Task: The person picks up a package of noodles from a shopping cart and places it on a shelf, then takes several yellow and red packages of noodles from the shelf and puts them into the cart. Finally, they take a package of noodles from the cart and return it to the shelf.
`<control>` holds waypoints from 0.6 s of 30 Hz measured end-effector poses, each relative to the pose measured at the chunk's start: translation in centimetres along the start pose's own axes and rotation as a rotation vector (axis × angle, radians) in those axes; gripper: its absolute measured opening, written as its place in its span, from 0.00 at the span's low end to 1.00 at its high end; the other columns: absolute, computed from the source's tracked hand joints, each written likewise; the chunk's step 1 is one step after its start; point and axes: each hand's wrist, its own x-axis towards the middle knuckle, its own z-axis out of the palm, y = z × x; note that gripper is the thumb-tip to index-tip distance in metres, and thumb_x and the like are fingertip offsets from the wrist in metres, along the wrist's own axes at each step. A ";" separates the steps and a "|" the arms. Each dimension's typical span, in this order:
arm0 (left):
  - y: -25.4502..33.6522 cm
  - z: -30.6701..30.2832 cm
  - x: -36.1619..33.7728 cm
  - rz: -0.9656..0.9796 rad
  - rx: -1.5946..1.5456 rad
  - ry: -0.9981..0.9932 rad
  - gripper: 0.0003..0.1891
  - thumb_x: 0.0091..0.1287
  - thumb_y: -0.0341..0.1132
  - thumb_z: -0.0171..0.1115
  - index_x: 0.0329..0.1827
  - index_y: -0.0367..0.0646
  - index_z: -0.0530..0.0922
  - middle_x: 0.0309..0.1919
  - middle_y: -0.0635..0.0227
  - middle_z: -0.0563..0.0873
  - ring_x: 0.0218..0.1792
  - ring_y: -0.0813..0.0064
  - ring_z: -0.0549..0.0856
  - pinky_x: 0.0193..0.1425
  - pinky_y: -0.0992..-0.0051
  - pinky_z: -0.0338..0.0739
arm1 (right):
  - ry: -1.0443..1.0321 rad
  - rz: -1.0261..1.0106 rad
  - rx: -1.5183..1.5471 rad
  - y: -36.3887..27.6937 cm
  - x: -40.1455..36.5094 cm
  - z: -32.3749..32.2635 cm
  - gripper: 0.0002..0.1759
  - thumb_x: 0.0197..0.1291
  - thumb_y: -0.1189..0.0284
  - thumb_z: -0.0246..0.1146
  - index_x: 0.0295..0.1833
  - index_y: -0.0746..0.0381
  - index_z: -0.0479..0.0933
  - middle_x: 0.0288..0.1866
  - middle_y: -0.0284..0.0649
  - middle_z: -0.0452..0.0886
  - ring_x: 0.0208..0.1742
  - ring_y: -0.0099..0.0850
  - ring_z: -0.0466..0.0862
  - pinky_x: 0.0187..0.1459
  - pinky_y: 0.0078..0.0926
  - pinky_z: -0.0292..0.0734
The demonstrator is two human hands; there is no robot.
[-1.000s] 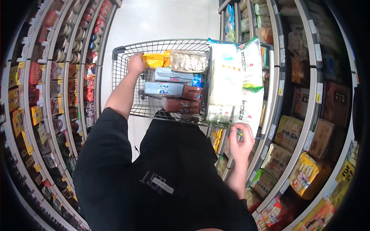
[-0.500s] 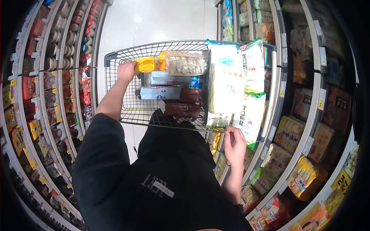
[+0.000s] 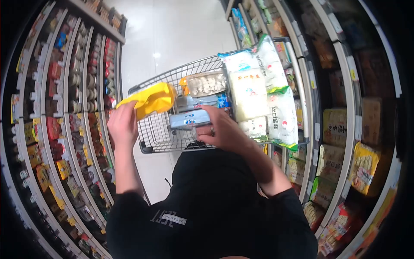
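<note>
My left hand (image 3: pixel 123 125) is closed on the near edge of a yellow packet (image 3: pixel 156 99), lifted above the far-left corner of the shopping cart (image 3: pixel 164 150). Inside the cart, my right hand (image 3: pixel 224 129) wraps round the right end of a pale blue box (image 3: pixel 185 119), its thumb on the near side. Another pale blue pack (image 3: pixel 196 101) lies behind that box. Beyond it is a clear pack of pale pieces (image 3: pixel 206 83). Brown packets beneath my right hand are mostly hidden.
Large white noodle bags (image 3: pixel 282 114) and a clear pack of pale noodles (image 3: pixel 248 95) fill the cart's right end. Shelves of packaged food (image 3: pixel 71 99) line the left side, and more shelves (image 3: pixel 332 142) stand close on the right. Pale floor (image 3: pixel 151 26) stretches ahead.
My left hand has raised the yellow packet out of the cart. My right hand has left the cart's near rim and taken hold of the pale blue box. The view has turned slightly.
</note>
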 end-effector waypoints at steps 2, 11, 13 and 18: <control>2.0 -2.7 1.0 0.121 -0.074 0.086 0.13 0.63 0.21 0.65 0.50 0.41 0.85 0.38 0.57 0.88 0.40 0.53 0.87 0.47 0.59 0.80 | -0.010 -0.057 0.084 -1.2 1.1 0.5 0.59 0.51 0.65 0.81 0.82 0.69 0.53 0.80 0.62 0.62 0.81 0.57 0.63 0.81 0.46 0.60; 16.3 -6.3 6.2 0.570 -0.457 0.153 0.11 0.62 0.25 0.63 0.47 0.34 0.84 0.35 0.54 0.85 0.35 0.53 0.85 0.47 0.57 0.78 | 0.199 -0.090 0.484 -2.7 -8.0 -3.7 0.72 0.38 0.70 0.88 0.85 0.59 0.47 0.78 0.55 0.68 0.81 0.49 0.68 0.81 0.43 0.63; 20.6 -6.0 7.8 0.703 -0.518 0.157 0.14 0.58 0.24 0.63 0.48 0.36 0.84 0.34 0.57 0.85 0.34 0.56 0.84 0.48 0.57 0.77 | 0.323 -0.145 0.623 -2.5 -10.9 -5.3 0.70 0.38 0.71 0.88 0.84 0.61 0.51 0.78 0.50 0.69 0.80 0.43 0.69 0.80 0.41 0.65; 32.5 -6.5 10.4 1.020 -0.671 0.165 0.16 0.57 0.25 0.64 0.49 0.41 0.85 0.36 0.65 0.84 0.38 0.61 0.85 0.53 0.58 0.77 | 0.702 -0.183 0.079 -3.3 -19.3 -10.9 0.55 0.46 0.64 0.87 0.78 0.62 0.65 0.77 0.48 0.67 0.80 0.42 0.68 0.81 0.37 0.62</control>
